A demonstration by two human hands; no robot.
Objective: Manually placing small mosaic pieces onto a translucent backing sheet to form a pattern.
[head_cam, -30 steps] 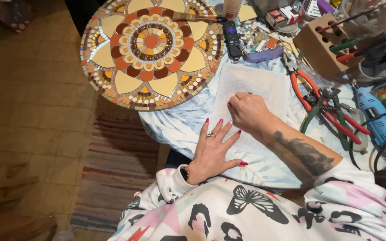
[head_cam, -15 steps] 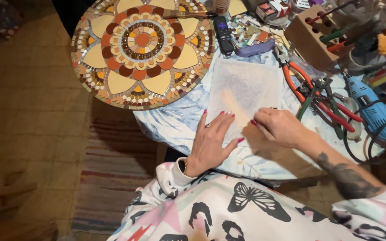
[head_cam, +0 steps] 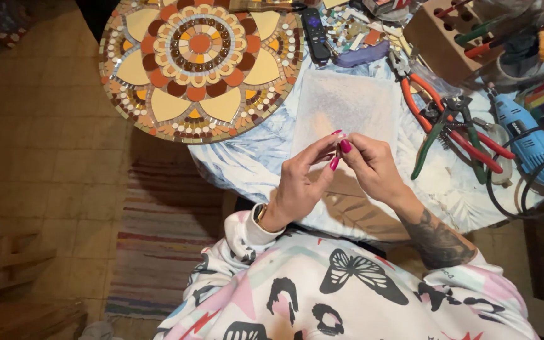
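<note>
Something tiny sits pinched between my two sets of fingertips, too small for me to tell what it is; it hangs just above the near edge of the pale frosted sheet (head_cam: 346, 104) that lies flat on the blue-white cloth (head_cam: 256, 148). My left hand (head_cam: 300, 182) comes up from the butterfly-print sleeve (head_cam: 247, 236), thumb and forefinger drawn together at their tips, the other fingers loosely curled. My right hand (head_cam: 373, 167) meets it from the other side, its fingertips closed against the same spot, so the two hands touch at the nails. Beyond the sheet, on my left, I see the round mosaic disc (head_cam: 199, 63) with its flower pattern in orange, cream and brown, overhanging the table edge. A black remote (head_cam: 315, 34) lies just beside the disc, with loose tile chips (head_cam: 354, 28) near it. To my right of the sheet rest red-handled pliers (head_cam: 454, 123) and green-handled nippers (head_cam: 439, 129), crossing each other, and further right a blue rotary tool (head_cam: 527, 141) with its dark cord
</note>
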